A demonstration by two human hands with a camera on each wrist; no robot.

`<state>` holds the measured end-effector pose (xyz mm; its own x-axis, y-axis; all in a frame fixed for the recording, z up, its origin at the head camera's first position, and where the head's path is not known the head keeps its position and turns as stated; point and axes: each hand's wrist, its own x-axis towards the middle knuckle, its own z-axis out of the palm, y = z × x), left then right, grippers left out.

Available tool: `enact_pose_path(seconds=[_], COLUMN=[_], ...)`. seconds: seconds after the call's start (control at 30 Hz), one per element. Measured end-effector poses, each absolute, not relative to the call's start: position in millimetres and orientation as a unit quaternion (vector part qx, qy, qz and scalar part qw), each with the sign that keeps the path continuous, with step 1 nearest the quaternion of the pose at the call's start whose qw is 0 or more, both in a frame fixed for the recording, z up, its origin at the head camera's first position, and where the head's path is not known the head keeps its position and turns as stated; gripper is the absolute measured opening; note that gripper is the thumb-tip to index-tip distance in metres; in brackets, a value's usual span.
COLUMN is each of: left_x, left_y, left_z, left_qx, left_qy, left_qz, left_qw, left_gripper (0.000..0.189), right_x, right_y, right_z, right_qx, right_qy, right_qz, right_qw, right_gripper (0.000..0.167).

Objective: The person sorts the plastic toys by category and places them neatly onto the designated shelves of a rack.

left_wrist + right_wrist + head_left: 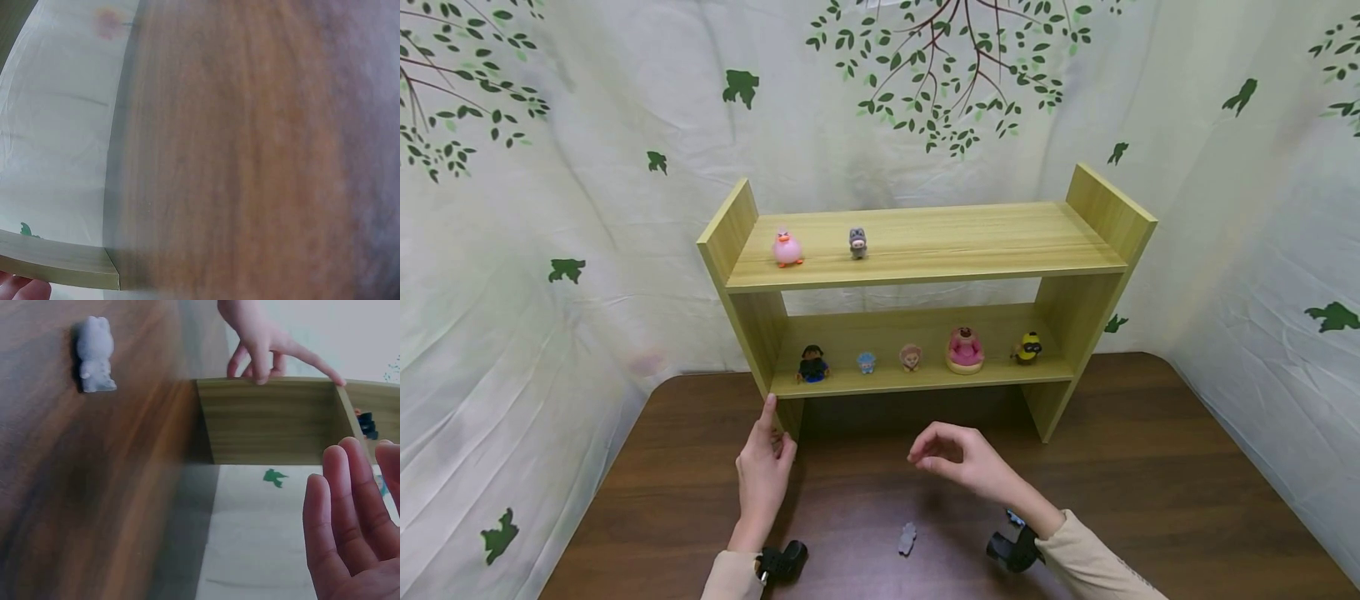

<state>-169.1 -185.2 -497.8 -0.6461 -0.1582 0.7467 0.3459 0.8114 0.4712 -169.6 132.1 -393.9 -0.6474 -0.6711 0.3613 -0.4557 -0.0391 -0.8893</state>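
My left hand (763, 471) is at the lower left side of a pale wooden shelf (917, 389), its straight index fingertip on the corner of the lower board. Its other fingers bend near the side panel's front edge, also visible in the right wrist view. My right hand (966, 461) hovers over the table in front of the shelf, fingers gently curved and holding nothing. Below it lies a small grey figurine (907, 539) with long ears, seen larger as a figurine (95, 355) in the right wrist view.
On the top board stand a pink duck (787, 249) and a grey figure (857, 243). The lower board carries several toys, among them a dark-haired figure (812, 365), a pink bear (964, 350) and a yellow figure (1027, 348). A leaf-printed cloth (647, 100) surrounds the brown table (1150, 467).
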Motion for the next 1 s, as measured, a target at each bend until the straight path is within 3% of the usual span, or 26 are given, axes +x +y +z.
enact_pose_path(seconds=[0.33,1.0], left_x=[-168.8,-168.4], left_y=[-184.8,-184.4], left_z=[-497.6,-497.2], left_qx=[-0.051,-0.048], left_qy=[-0.857,-0.856], left_qz=[-0.304,-0.309], left_qw=[0.414,0.412], left_gripper=[0.087,0.088], right_x=[-177.6,-168.0], right_y=[132.4,128.6], right_z=[-441.3,-460.6], right_qx=[-0.413,-0.417], right_qy=[0.697,0.695], right_qz=[-0.578,-0.567], right_qw=[0.099,0.148], right_gripper=[0.013,0.015])
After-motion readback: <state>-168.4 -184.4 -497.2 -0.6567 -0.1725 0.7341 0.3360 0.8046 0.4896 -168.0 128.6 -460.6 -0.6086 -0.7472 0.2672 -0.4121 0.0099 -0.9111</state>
